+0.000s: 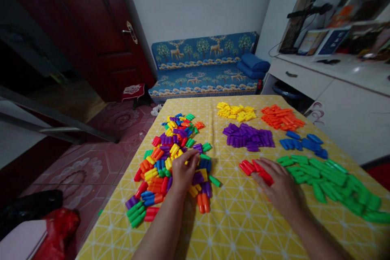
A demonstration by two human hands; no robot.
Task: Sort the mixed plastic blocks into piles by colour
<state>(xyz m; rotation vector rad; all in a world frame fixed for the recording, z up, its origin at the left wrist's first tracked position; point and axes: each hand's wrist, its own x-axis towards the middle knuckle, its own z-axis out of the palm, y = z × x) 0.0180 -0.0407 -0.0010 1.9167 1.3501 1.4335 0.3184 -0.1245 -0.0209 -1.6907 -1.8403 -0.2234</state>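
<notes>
A mixed heap of plastic bullet-shaped building blocks in several colours covers the table's left side. My left hand reaches into its right part, fingers bent and pinched together; whatever they grip is hidden. Small red blocks lie right of the table's middle. My right hand is closed over some of these red blocks, thumb on the near side and fingers on top. Just right of that hand spreads a pile of green blocks. Beyond it lie blue blocks and a purple pile.
Farther back on the yellow patterned tablecloth are a yellow pile and an orange pile. A blue sofa stands behind the table. To the right is a white desk; at left, a dark red door.
</notes>
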